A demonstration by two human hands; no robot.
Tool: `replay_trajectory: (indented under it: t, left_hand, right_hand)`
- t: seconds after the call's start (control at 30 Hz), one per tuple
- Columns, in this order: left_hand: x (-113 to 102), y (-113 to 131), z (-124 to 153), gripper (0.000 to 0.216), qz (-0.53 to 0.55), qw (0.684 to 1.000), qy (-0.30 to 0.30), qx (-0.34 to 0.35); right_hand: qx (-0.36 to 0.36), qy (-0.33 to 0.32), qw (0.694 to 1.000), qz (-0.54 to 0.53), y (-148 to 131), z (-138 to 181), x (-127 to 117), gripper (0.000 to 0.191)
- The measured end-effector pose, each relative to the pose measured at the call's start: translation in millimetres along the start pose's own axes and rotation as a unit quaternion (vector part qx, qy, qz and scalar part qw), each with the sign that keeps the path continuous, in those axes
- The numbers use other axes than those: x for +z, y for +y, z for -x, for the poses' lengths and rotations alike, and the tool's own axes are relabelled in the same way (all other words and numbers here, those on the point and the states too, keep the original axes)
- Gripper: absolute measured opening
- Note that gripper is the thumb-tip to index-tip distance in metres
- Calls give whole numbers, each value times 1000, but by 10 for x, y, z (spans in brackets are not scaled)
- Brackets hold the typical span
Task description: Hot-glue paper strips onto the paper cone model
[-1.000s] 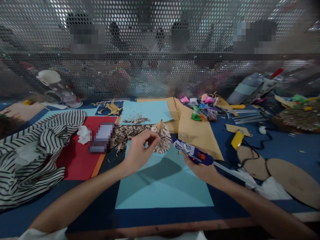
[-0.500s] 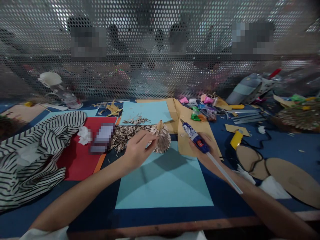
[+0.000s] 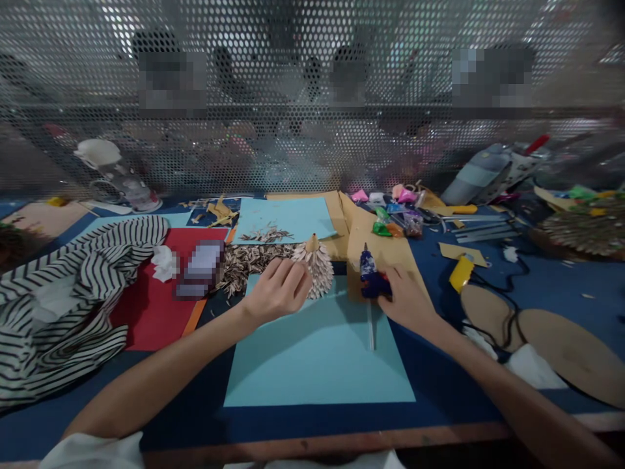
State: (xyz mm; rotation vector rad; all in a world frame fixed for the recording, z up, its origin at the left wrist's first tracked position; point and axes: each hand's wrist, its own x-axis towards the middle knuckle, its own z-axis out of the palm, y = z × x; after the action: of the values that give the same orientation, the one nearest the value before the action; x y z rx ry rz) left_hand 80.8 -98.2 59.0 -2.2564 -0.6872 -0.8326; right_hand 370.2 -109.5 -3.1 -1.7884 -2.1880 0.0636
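Note:
A small paper cone tree (image 3: 318, 264) covered in brown scale-like pieces stands at the far edge of a light blue sheet (image 3: 319, 355). My left hand (image 3: 277, 289) is curled against the tree's left side, fingers pressed to it. My right hand (image 3: 406, 298) grips a blue glue gun (image 3: 370, 276) that rests on the brown paper (image 3: 385, 251) with its nozzle pointing away from me; its glue stick (image 3: 370, 327) trails back over the blue sheet.
A pile of cut paper scales (image 3: 247, 259) lies left of the tree. A red sheet (image 3: 156, 306) and striped cloth (image 3: 73, 286) fill the left. Colour packets (image 3: 390, 215), a yellow object (image 3: 463, 273), cardboard ovals (image 3: 547, 339) and a perforated metal screen (image 3: 312, 98) surround the work area.
My right hand swung the glue gun away from the tree, over to the right, and lowered it onto the brown paper. My left hand closed in against the tree's side.

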Motion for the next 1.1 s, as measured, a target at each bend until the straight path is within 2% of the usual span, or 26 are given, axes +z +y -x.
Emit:
replay_trajectory:
  t: [0.27, 0.47, 0.63, 0.7, 0.8, 0.93, 1.1]
  left_hand:
    - [32, 34, -2, 14, -58, 998, 2, 16]
    - [48, 51, -8, 13, -74, 997, 11, 15]
    - [55, 72, 2, 10, -63, 998, -8, 6]
    - [46, 84, 1, 10, -54, 999, -9, -1]
    - [43, 102, -15, 12, -49, 999, 12, 2]
    - [67, 112, -44, 10, -96, 994, 50, 33]
    - [75, 97, -45, 10, -112, 991, 52, 54]
  right_hand:
    - [0, -4, 998, 70, 65, 29, 80, 32]
    - [1, -20, 989, 147, -141, 58, -60, 31]
    - [-4, 38, 987, 157, -352, 104, -158, 43]
    - [-23, 68, 990, 121, -421, 114, -159, 48]
    - [-78, 90, 993, 13, -498, 97, -104, 52]
    - [-133, 74, 978, -142, -596, 10, 37, 64]
    - [-141, 54, 949, -277, -753, -171, 222, 88]
